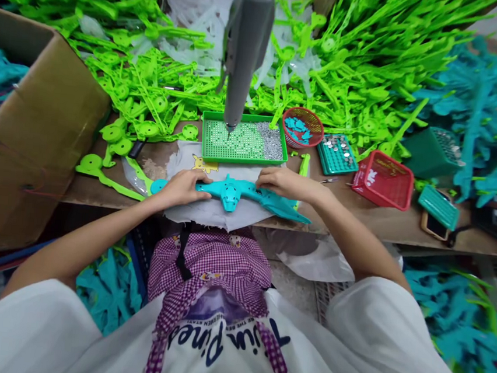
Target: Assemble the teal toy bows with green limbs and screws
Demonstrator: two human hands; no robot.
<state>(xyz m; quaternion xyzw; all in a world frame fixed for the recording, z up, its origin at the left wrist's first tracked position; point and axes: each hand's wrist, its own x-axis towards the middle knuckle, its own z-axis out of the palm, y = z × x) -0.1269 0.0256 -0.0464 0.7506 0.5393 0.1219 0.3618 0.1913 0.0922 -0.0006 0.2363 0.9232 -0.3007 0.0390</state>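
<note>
A teal plastic toy part, shaped like a winged creature with a central body, lies across a pale cloth at the table's front edge. My left hand is closed around its left arm, thumb on the near side. On the right arm of the part, the fingers of my right hand are bent and pinched together; whether they also hold something small is hidden. Above the cloth hangs a grey electric screwdriver, its tip over a green tray of small screws.
Behind are heaps of lime-green plastic parts. Right of the tray stand a red round basket with teal pieces, a teal tray with small metal discs and a red basket. A cardboard box stands left; teal parts pile up right.
</note>
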